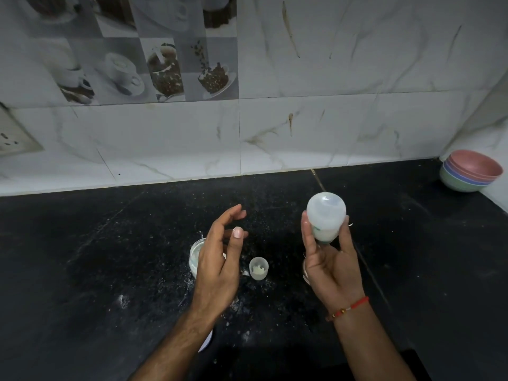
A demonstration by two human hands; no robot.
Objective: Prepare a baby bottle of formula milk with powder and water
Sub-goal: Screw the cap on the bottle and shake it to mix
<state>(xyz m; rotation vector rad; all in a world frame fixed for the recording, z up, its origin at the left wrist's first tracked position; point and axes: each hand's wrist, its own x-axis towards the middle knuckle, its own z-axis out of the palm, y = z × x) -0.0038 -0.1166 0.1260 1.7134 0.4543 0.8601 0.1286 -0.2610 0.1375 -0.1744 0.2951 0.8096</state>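
Right hand (pixel 328 259) is pinching the baby bottle (pixel 325 218) in a fingertip grip; left hand (pixel 220 259) is hovering spread. A slip risks spilling milk over the desk (pixel 110 257).

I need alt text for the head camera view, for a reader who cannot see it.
The right hand holds up a baby bottle with milky liquid over a black counter dusted with white powder. The left hand hovers open and empty above a small container, beside a small cup. Stacked bowls sit far right.
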